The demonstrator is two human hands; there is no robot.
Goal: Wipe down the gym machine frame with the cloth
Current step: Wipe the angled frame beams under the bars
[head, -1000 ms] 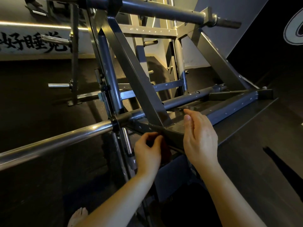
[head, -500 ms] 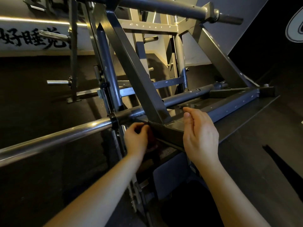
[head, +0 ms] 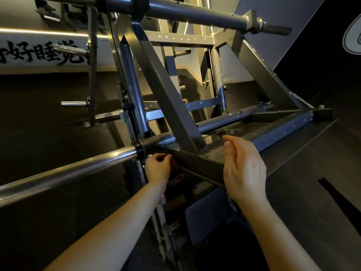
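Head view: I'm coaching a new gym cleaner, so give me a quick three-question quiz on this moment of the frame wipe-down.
1. True or false: the right hand grips the cloth.
2. Where does the left hand hold the cloth? A) on a weight plate B) against the side of the frame beam, near where the chrome bar joins C) on a mirror
3. Fill in: the chrome bar runs off toward the picture's ____ edge.
Key: 1 false; 2 B; 3 left.
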